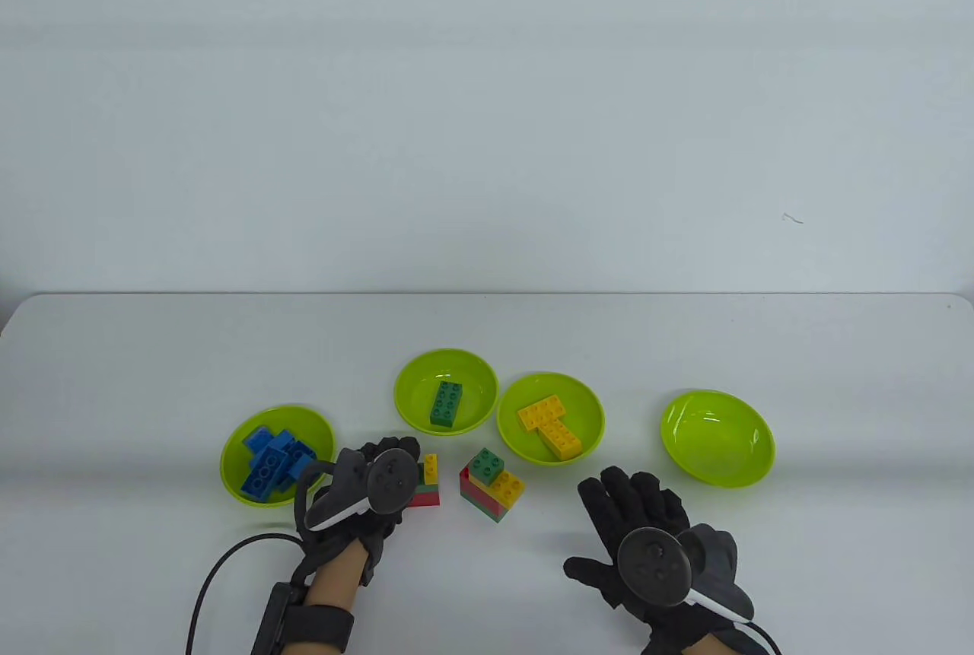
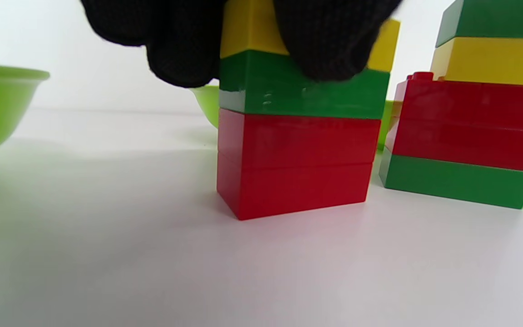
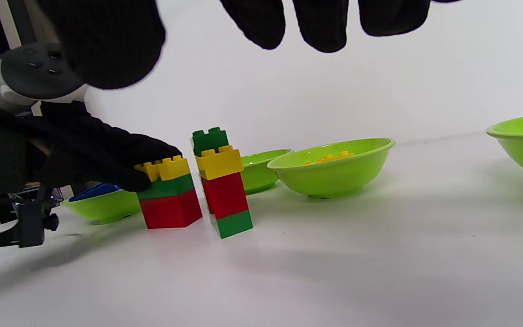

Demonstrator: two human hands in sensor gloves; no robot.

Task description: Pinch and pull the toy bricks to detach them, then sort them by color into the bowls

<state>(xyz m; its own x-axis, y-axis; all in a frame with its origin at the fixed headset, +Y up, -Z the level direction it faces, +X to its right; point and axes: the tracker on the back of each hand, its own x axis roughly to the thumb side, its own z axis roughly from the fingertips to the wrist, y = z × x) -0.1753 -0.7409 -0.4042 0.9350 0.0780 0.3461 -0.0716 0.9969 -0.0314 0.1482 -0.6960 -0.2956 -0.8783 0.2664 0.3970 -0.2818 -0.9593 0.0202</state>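
Note:
A small stack (image 1: 424, 491) of red bricks, a green brick and a yellow brick (image 1: 431, 468) on top stands on the table. My left hand (image 1: 407, 459) reaches over it, and its fingertips (image 2: 329, 41) pinch the yellow brick (image 2: 248, 32) at the top of the stack (image 2: 298, 163). Just to its right stands a taller stack (image 1: 491, 488) with green on top, then yellow, red, and green at the base. My right hand (image 1: 609, 526) hovers flat to the right of the stacks, fingers (image 3: 316, 22) spread and holding nothing.
Four lime bowls sit in a row behind the stacks. The left bowl (image 1: 236, 488) holds several blue bricks, the second bowl (image 1: 407, 381) a green brick, the third bowl (image 1: 590, 411) yellow bricks, and the right bowl (image 1: 717, 442) holds nothing. A cable (image 1: 213, 579) trails from my left wrist.

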